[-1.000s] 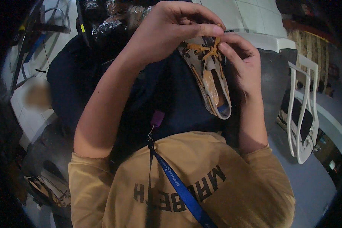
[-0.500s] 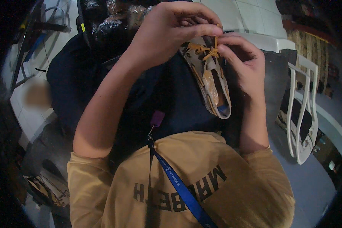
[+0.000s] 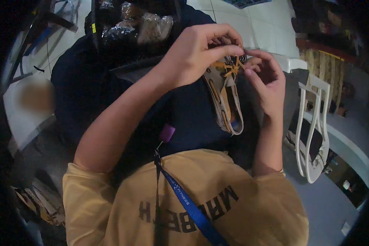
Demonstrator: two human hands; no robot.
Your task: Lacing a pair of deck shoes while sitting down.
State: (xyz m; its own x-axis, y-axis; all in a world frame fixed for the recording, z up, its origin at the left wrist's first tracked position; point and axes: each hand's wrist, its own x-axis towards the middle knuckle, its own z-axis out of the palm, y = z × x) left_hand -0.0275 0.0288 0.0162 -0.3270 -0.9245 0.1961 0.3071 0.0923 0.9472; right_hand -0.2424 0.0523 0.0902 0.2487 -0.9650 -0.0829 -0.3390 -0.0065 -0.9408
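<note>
A pale, low-cut lace-up shoe rests on my dark-clothed lap, its heel pointing toward me. Across its front, an orange-tan shoelace is looped into a small knot or bow. My left hand reaches over from the left, thumb and forefinger pinched on a lace strand above the knot. On the other side, my right hand has its thumb and forefinger at another strand, the other fingers curled. The fingers hide the strand ends and the shoe's toe.
Beyond my left forearm lies a black bag with clear-plastic-wrapped items. A white chair-like frame stands at the right. Several shoe-like pieces lie at lower left. A blue lanyard with a purple tag hangs over my front.
The whole view has shifted, so the hands and shoe appear a little lower, and more of the wrapped items shows. Both hands stay at the lace, with the right fingers slightly repositioned.
</note>
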